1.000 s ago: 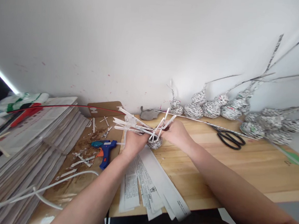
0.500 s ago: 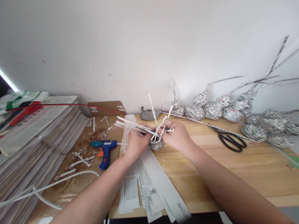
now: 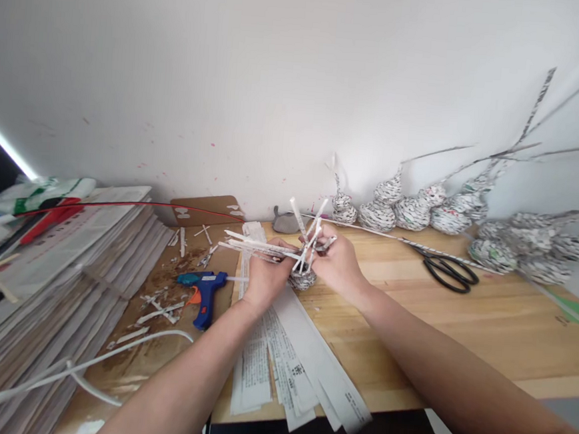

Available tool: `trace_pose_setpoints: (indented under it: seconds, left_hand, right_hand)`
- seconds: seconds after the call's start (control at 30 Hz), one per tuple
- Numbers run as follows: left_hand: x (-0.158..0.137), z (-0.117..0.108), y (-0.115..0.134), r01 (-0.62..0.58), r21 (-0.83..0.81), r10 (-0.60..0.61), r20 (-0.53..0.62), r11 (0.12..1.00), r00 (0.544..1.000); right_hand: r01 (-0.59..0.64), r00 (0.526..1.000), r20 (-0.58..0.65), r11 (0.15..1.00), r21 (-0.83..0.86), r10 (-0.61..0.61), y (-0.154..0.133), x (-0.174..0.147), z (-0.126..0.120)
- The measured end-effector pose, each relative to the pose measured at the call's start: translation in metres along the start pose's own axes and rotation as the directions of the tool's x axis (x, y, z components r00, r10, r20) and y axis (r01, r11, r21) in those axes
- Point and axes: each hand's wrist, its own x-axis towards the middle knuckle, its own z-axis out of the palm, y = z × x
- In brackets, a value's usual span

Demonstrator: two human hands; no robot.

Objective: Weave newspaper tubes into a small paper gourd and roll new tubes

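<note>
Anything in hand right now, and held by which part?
A small woven paper piece: left hand at its left side, by the paper sticks pointing left; right hand at its right, near the rim. Exact fingertip contact is hidden.

Forearms (image 3: 192, 363) angled inward; left grip (image 3: 267, 281) and right grip (image 3: 340, 266) curled, close together.

2 hands (image 3: 268, 279), 1 woven basket (image 3: 303, 281), 1 glue gun (image 3: 206, 293), 1 pair of scissors (image 3: 427, 256) and 6-plus paper gourds (image 3: 411, 214) show.
</note>
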Motion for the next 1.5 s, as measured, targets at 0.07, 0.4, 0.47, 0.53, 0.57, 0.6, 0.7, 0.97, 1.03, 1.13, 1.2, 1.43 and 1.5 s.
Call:
trace_pose_setpoints:
  seconds: [0.07,0.4,0.47,0.53,0.57,0.6,0.7,0.97,1.03,1.13,1.2,1.43,1.5]
  left_hand:
    - [0.000,0.000,-0.001,-0.001,0.006,0.001,-0.009,1.000,1.000]
    - [0.001,-0.001,-0.001,0.038,-0.007,-0.037,0.005,0.999,0.999]
    - [0.001,0.000,0.001,0.016,0.005,-0.016,-0.003,1.000,1.000]
    - [0.000,0.000,0.002,0.010,0.015,-0.010,-0.002,1.000,1.000]
    - [0.000,0.000,0.003,0.009,0.025,-0.009,0.002,1.000,1.000]
    - [0.000,0.000,0.004,0.009,0.034,-0.009,0.008,0.999,1.000]
    - [-0.001,-0.001,0.005,0.016,0.052,-0.017,0.023,0.999,1.000]
    - [0.001,-0.003,-0.001,0.034,0.030,-0.035,0.027,0.999,0.999]
    - [0.001,-0.003,-0.004,0.039,-0.011,-0.039,0.029,0.999,0.999]
    - [0.001,-0.001,-0.009,0.078,-0.059,-0.077,0.028,0.995,0.997]
    - [0.001,0.000,-0.010,0.094,-0.076,-0.091,0.030,0.993,0.995]
    - [-0.002,0.000,-0.005,0.068,-0.040,-0.068,0.001,0.997,0.998]
    - [-0.003,0.000,-0.003,0.050,-0.032,-0.050,0.004,0.998,0.999]
  right_hand:
    - [-0.107,0.994,0.026,0.976,0.188,0.104,-0.003,0.002,-0.001]
    - [-0.445,0.893,0.215,0.846,0.293,0.395,-0.005,0.012,-0.013]
    - [-0.408,0.912,0.138,0.885,0.223,0.386,-0.003,0.012,-0.012]
    - [-0.360,0.933,0.063,0.911,0.200,0.355,-0.004,0.011,-0.010]
    - [-0.341,0.940,0.043,0.918,0.204,0.339,-0.004,0.010,-0.009]
    - [-0.325,0.945,0.030,0.922,0.211,0.326,-0.005,0.009,-0.008]
    - [-0.263,0.964,0.019,0.934,0.243,0.267,-0.005,0.007,-0.006]
    - [-0.051,0.977,0.205,0.999,0.003,0.049,-0.002,0.006,-0.016]
    - [0.004,0.985,0.172,0.989,-0.147,0.022,-0.004,0.005,-0.018]
    - [0.038,0.992,0.130,0.956,-0.290,-0.001,-0.005,0.005,-0.019]
    - [0.051,0.986,0.167,0.948,-0.314,0.002,-0.005,0.006,-0.019]
    - [0.202,0.977,0.159,0.874,-0.443,-0.146,-0.016,0.011,-0.034]
    - [0.265,0.964,0.141,0.788,-0.556,-0.225,-0.021,0.013,-0.041]
